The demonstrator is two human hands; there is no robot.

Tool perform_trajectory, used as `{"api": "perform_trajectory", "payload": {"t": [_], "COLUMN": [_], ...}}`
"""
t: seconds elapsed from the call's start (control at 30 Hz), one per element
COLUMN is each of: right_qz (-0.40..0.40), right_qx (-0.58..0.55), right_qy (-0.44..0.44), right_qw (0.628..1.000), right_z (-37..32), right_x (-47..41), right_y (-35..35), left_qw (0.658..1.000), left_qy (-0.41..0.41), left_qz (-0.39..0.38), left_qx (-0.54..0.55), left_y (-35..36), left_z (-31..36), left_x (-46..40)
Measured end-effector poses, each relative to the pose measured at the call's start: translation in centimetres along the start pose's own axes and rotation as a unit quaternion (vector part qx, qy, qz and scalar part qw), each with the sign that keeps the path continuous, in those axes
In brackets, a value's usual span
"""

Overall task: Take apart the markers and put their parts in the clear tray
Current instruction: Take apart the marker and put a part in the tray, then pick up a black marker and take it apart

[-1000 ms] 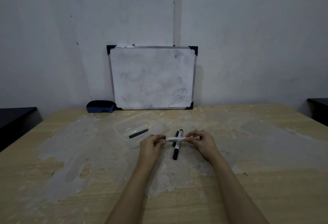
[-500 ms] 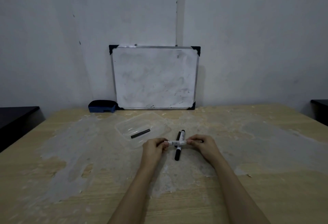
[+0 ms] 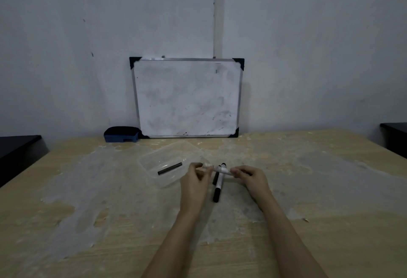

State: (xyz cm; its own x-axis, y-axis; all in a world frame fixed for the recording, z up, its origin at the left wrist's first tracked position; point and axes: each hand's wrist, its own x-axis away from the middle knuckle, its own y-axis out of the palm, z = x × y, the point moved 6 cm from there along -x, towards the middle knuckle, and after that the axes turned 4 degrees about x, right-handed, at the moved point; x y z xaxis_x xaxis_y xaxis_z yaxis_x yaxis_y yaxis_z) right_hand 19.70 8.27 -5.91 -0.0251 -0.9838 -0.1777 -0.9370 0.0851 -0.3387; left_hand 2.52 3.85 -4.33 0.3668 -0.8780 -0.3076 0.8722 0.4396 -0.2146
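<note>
Both hands hold one white marker barrel [image 3: 218, 169] crosswise above the table. My left hand [image 3: 195, 177] pinches its left end and my right hand [image 3: 248, 175] grips its right end. Beneath it two markers with black caps [image 3: 217, 189] lie side by side on the table, pointing away from me. The clear tray [image 3: 154, 156] sits just left of the hands. A thin black rod-shaped marker part [image 3: 170, 168] lies inside it.
A small whiteboard [image 3: 187, 98] leans on the wall at the back of the wooden table [image 3: 308, 200]. A blue eraser [image 3: 121, 134] sits left of it. Dark furniture stands off both table sides [image 3: 19, 147].
The held barrel has tilted, its left end now a bit higher. My left hand has shifted slightly up at the barrel's end.
</note>
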Motion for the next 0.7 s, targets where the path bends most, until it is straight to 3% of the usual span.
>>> {"api": "perform_trajectory", "payload": {"t": [0.07, 0.13, 0.27, 0.4, 0.47, 0.6, 0.7], "right_qz": [0.085, 0.152, 0.167, 0.222, 0.231, 0.145, 0.083], "right_qx": [0.036, 0.069, 0.096, 0.090, 0.102, 0.186, 0.314], "right_qy": [0.022, 0.052, 0.070, 0.021, -0.001, -0.029, -0.054], "right_qw": [0.995, 0.985, 0.979, 0.971, 0.968, 0.971, 0.944], "right_z": [0.5, 1.0, 1.1, -0.1, -0.9, -1.7, -2.3], "right_x": [0.1, 0.3, 0.3, 0.7, 1.0, 1.4, 1.6], "right_y": [-1.4, -2.5, -2.4, -2.2, -1.6, 0.7, 2.2], "left_qw": [0.986, 0.932, 0.858, 0.884, 0.912, 0.973, 0.990], "left_qy": [0.035, 0.077, 0.177, 0.164, 0.090, 0.064, 0.037], "left_qz": [-0.033, -0.082, -0.075, -0.078, -0.044, -0.026, -0.058], "left_qx": [-0.158, -0.345, -0.477, -0.431, -0.398, -0.219, -0.122], "left_y": [1.6, 3.1, 4.0, 3.3, 2.4, 1.7, 1.6], "left_z": [0.3, 0.1, -0.1, 0.2, 0.2, -0.4, -0.5], "left_x": [0.7, 1.3, 1.8, 1.7, 1.1, 1.1, 1.3]}}
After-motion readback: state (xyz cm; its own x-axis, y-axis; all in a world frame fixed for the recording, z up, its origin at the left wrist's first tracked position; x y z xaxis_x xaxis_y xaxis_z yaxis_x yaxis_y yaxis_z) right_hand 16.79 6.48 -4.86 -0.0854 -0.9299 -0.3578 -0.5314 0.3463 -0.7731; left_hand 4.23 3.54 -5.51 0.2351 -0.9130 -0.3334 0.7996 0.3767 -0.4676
